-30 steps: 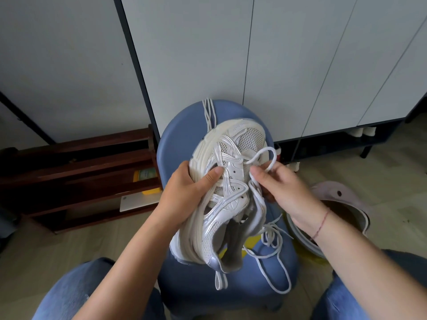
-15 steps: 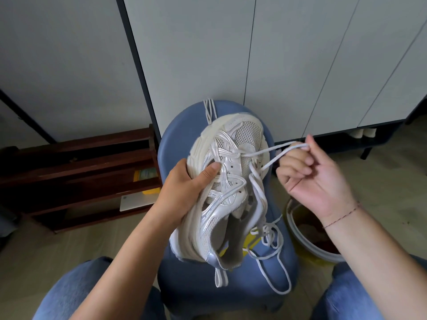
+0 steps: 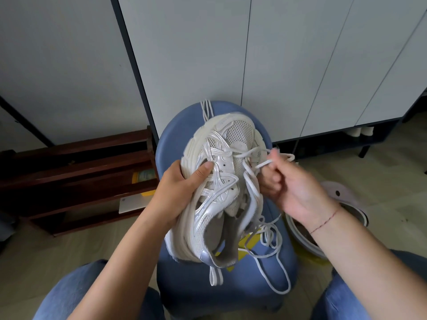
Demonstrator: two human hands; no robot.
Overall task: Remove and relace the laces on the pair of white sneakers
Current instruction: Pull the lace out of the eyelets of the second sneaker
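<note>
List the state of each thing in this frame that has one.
white sneaker, held above the blue stool, toe away, mostly unlaced.
lace, threaded near the toe only, loose ends dangling.
left hand, grips the sneaker's side.
right hand, blurred, pinches the lace.
second lace, lying at the stool's far edge.
cabinet doors, shut.

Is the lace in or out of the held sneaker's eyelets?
Partly in: the lace crosses the sneaker near the toe; the rest dangles loose.
</note>
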